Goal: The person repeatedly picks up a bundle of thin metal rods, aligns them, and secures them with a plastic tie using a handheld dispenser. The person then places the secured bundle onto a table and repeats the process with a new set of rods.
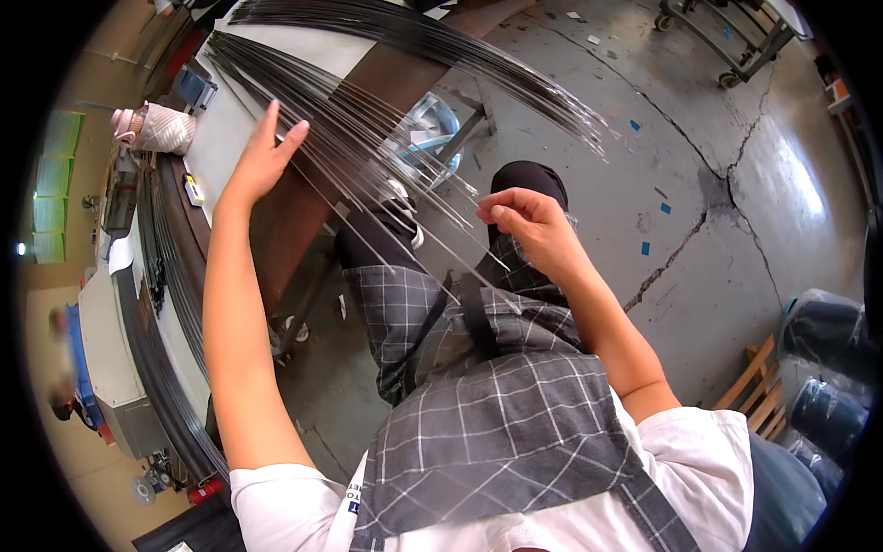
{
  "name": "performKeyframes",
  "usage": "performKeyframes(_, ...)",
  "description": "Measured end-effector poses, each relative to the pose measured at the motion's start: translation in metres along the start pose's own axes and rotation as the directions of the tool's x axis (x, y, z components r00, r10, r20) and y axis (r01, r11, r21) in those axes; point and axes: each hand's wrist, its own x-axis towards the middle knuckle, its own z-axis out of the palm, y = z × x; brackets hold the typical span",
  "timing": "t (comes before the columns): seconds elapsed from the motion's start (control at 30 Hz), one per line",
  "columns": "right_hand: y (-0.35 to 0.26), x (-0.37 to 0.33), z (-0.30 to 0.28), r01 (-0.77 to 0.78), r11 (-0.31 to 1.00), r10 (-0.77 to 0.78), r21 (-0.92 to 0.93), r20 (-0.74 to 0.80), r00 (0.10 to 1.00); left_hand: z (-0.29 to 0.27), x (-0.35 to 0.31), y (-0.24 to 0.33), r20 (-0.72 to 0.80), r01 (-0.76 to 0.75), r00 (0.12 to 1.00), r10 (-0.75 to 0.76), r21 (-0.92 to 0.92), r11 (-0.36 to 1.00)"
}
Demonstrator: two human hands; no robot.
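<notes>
So there's a fanned-out bunch of thin dark rods (pixel 303 97) lying across the surface (pixel 292 235), loose ends poking past its edge toward the lap. Left hand (pixel 262 156) is right at the bunch's near side, thumb and fingers spread wide. Right hand (pixel 529 225) is just beside the tips, thumb and fingers pinched narrow, can't tell if there's a rod in there. A second bundle (pixel 441 44) sits farther out, and a pinkish bottle (pixel 156 127) is off left. Cracked grey floor (pixel 681 216) below.
</notes>
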Motion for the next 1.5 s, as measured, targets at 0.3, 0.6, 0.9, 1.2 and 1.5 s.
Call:
performKeyframes(0.3,-0.003,0.003,-0.007,-0.031,0.998,0.031,-0.058,0.001,1.000,-0.008,-0.072,0.115,-0.072,-0.297,0.954,0.291,-0.095,0.950)
performKeyframes(0.6,-0.116,-0.022,-0.036,0.032,0.959,-0.009,-0.283,0.084,0.996,-0.014,0.002,0.124,-0.152,-0.276,0.961,0.232,-0.450,0.849)
performKeyframes(0.9,-0.187,0.161,-0.042,0.297,0.332,-0.585,-0.895,0.052,0.810,-0.019,0.159,0.125,-0.118,-0.425,0.905,0.409,-0.301,0.854)
performKeyframes(1.2,-0.165,0.281,-0.050,0.181,0.136,-0.699,-0.974,0.036,0.714,-0.012,0.223,0.152,0.317,-0.223,0.897,0.309,-0.278,0.934)
performKeyframes(1.5,-0.163,0.288,-0.045,0.123,0.197,-0.689,-0.973,-0.047,0.723,-0.013,0.224,0.137,0.296,-0.031,0.928,0.228,-0.547,0.836)
